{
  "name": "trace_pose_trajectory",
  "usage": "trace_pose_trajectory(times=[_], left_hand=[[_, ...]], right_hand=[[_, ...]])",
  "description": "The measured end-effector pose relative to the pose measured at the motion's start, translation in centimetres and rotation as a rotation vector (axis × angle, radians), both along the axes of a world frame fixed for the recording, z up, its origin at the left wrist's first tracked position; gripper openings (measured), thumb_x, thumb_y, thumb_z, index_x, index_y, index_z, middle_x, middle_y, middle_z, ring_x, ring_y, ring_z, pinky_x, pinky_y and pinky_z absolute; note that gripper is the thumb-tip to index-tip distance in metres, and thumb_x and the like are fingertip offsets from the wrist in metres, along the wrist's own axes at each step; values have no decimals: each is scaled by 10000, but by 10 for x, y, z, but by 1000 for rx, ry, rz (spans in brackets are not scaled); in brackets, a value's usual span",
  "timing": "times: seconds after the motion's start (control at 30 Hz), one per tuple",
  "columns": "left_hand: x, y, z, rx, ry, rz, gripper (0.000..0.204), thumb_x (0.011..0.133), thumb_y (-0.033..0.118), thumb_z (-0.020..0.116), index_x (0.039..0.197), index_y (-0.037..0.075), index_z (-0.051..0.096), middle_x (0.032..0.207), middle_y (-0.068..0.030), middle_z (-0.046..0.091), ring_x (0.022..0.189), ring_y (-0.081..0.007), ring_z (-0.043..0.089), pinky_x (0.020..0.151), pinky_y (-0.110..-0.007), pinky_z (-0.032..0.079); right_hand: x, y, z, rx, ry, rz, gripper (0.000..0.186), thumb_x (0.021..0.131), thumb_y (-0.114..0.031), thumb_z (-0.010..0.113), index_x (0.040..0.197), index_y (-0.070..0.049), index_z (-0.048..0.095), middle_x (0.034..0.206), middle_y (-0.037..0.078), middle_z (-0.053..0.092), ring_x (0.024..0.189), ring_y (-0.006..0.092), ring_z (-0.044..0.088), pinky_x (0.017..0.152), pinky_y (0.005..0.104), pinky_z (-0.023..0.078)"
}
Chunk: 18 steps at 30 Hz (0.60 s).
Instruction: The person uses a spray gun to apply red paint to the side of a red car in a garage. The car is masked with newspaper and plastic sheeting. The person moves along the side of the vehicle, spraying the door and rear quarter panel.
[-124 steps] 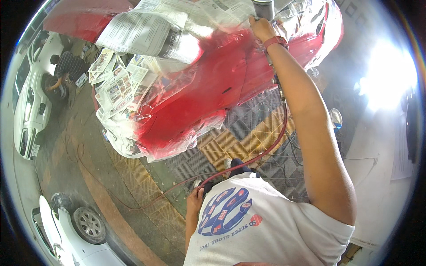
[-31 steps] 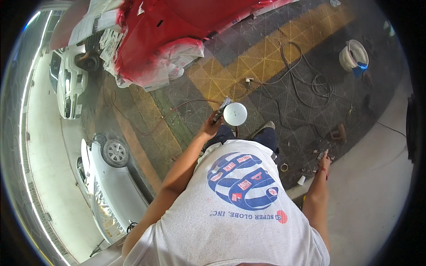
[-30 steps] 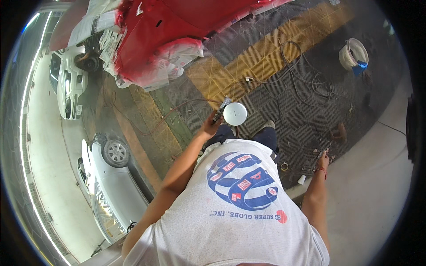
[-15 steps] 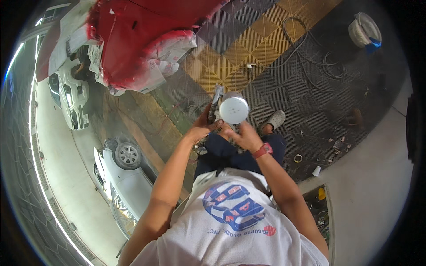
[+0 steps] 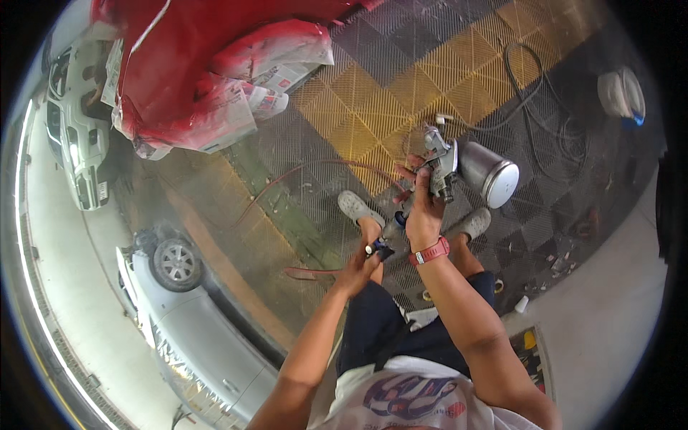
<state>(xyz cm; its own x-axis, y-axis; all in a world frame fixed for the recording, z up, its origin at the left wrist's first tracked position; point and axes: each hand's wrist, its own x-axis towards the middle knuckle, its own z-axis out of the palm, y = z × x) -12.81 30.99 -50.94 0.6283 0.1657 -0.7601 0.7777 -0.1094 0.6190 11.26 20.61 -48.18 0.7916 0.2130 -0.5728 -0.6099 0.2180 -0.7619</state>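
Observation:
My right hand (image 5: 423,204) is wrapped around the handle of a metal spray gun (image 5: 443,168), a few fingers spread near its trigger. A grey metal paint cup (image 5: 481,168) with a pale lid (image 5: 503,186) is joined to the gun and tilts to the right. Below the handle sits a small blue-rimmed gauge or fitting (image 5: 400,217). My left hand (image 5: 357,271) is closed on a dark hose fitting (image 5: 378,249), lower and to the left, apart from the gun. A red hose (image 5: 309,273) runs to this hand; its exact join is hidden.
A red car body (image 5: 179,72) edged with masking newspaper (image 5: 287,75) stands at upper left. Two lighter vehicles, one white (image 5: 82,143) and one silver (image 5: 208,330), are on the left. Black cable (image 5: 530,107) coils near a white bucket (image 5: 622,94). Litter lies at right.
The spray gun has swung right and its cup now points sideways. My right hand has taken its handle, while my left hand has moved down and closed on the hose fitting.

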Motion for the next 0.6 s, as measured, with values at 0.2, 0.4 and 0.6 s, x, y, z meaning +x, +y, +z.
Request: trace_pose_trajectory(times=[0.2,0.4,0.6], left_hand=[[-149,117,-12,347,234,-99,358,1070,393,701,1129,41,723,1092,-165,763,1095,-412,711,954,-530,538],[-339,173,-24,517,618,-170,335,1072,428,687,1161,105,711,1153,-183,760,1093,-434,702,983,-568,530],[-336,182,-49,455,496,-8,348,1054,440,718,1159,108,704,1137,-183,745,1078,-435,700,954,-572,533]], right_hand=[[47,167,26,58,-287,-29,401,1194,-300,536,1469,-30,644,1331,117,761,1072,178,752,651,321,704],[64,287,23,-70,-480,216,371,1168,-302,612,1442,-54,654,1295,99,786,1040,154,745,516,253,555],[21,364,-56,-108,-780,600,294,1109,-232,704,1338,-52,748,1088,137,821,958,241,776,881,429,599]])
